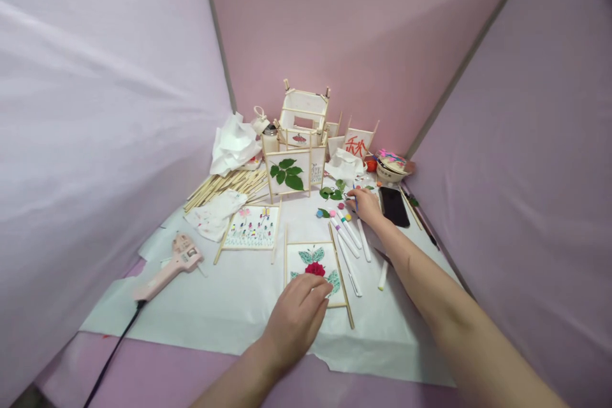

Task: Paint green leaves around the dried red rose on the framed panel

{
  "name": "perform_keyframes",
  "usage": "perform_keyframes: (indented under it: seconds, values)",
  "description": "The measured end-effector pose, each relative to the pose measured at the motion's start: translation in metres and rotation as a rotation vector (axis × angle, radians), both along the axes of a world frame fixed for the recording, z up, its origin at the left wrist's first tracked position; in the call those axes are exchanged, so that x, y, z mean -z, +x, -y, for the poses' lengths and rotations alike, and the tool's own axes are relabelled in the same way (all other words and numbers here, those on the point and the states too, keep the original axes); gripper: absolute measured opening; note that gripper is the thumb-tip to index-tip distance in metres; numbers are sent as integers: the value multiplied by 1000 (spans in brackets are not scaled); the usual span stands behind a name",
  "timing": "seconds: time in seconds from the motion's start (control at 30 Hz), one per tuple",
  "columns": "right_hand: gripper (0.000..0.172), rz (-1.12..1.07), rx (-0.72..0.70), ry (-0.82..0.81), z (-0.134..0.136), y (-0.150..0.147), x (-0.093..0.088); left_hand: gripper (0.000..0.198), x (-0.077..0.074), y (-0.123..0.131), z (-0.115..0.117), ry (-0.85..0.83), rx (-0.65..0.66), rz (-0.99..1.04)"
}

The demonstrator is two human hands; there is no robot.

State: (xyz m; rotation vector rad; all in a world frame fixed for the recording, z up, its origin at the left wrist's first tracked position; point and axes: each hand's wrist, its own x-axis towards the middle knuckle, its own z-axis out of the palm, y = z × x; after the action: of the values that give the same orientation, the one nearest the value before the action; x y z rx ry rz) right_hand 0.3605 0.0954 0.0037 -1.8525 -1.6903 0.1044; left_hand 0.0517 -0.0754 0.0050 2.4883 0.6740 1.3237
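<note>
My left hand [299, 312] rests over the lower left of a stick-framed picture [296, 255], its fingers loosely bent and close together. Painted green leaves surround a red flower [314, 269] on that picture. My right hand [366, 205] reaches farther out among the craft supplies, its fingers pinched around what looks like a thin blue stick [355, 194]; its tip is too small to make out. Green leaves [332, 193] and small colored paint pots [341, 206] lie just left of the right fingers. Several white markers [347, 236] lie between the two hands.
A pink glue gun [174, 264] with a black cord lies left. Behind are bamboo sticks [227, 188], a flower-painted panel [251, 227], a framed leaf panel [289, 172] and a stick structure [303, 111]. A phone [394, 206] and bowls [391, 169] sit right.
</note>
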Motion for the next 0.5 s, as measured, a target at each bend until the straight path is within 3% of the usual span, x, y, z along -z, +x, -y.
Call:
perform_keyframes:
  seconds: [0.13,0.23,0.3,0.37,0.5]
  values:
    - [29,-25,27,113,37,-1,-12,33,2,2,4,-35,30,7]
    - [35,-80,21,216,89,-9,-13,29,0,-1,6,-31,19,3]
    - [34,-176,-31,333,126,-17,-9,25,-6,-11,-5,-48,-51,-26]
    - [33,-216,1,346,157,-25,-5,17,-18,-32,-33,-129,-238,-101]
    - [33,-284,108,332,190,-40,-3,15,-41,-89,-122,-278,-630,-89]
